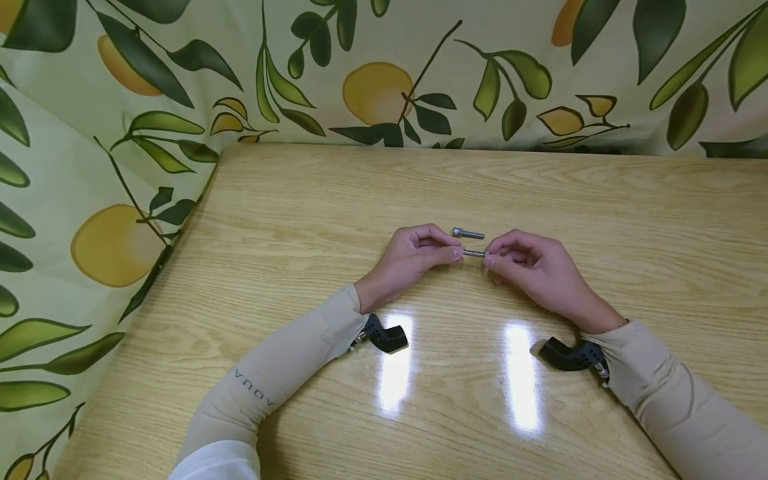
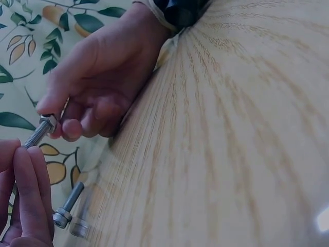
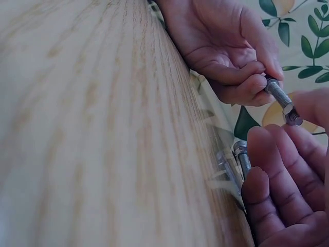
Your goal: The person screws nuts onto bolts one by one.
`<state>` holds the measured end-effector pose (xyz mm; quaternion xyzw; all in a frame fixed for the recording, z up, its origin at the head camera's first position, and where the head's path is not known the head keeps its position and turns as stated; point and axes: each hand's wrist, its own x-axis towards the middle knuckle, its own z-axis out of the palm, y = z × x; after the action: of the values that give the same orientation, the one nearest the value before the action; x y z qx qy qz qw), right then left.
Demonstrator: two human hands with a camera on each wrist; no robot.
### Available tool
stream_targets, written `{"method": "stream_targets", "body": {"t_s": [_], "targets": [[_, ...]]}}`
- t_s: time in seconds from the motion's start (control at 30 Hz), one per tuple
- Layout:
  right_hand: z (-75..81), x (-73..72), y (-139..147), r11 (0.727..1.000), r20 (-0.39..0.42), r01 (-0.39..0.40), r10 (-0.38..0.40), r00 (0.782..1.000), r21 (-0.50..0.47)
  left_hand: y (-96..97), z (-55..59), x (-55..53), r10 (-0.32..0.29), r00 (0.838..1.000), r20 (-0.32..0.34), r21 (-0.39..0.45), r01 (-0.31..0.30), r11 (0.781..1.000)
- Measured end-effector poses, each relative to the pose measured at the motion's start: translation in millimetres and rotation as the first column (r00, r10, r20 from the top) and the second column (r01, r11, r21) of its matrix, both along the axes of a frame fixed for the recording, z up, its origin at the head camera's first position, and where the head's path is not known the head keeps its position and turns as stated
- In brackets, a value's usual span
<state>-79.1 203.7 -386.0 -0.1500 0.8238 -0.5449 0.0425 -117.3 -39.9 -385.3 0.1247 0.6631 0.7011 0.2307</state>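
My left hand [image 1: 414, 257] pinches one end of a threaded metal bolt [image 1: 474, 253] between thumb and fingertips. Most of the bolt's shaft [image 3: 279, 94] shows bare between the two hands, held roughly level above the table. At its other end sits a hex nut [image 2: 49, 122], close to the tip of the thread, and the thumb and finger of my right hand [image 1: 531, 267] pinch it there. Just beyond the fingers, a second bolt [image 1: 471, 233] lies on the table; a nut or washer shows near its head in the left wrist view.
The wood-grain table [image 1: 300, 200] reflects two bright light patches in front of the hands. A leaf-and-fruit patterned cloth [image 1: 510, 40] hangs along the back and left edges. Black camera mounts [image 1: 387, 335] are strapped at both wrists.
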Motion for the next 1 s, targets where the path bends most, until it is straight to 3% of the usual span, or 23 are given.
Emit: {"method": "stream_targets", "body": {"t_s": [0.23,0.47,0.7,1.0], "targets": [[0.1,1.2,-0.9,0.999,-0.021,-0.006,0.005,1.000,-0.039,-0.2,1.3,-0.2,-0.004,1.000,0.003,0.003,0.004,1.000],[0.1,1.0,-0.6,1.000,-0.024,0.009,-0.009,1.000,0.004,-0.4,1.9,0.2,-0.008,1.000,0.012,0.007,0.008,1.000],[-1.4,0.9,-1.4,0.998,-0.042,-0.023,0.020,0.999,-0.061,-0.7,2.1,0.5,-0.011,1.000,0.007,0.003,0.011,1.000],[-3.0,0.7,-0.7,0.997,-0.049,-0.032,0.029,0.998,-0.067,-1.2,0.4,0.2,-0.028,0.999,-0.020,-0.021,0.028,0.999]]}}
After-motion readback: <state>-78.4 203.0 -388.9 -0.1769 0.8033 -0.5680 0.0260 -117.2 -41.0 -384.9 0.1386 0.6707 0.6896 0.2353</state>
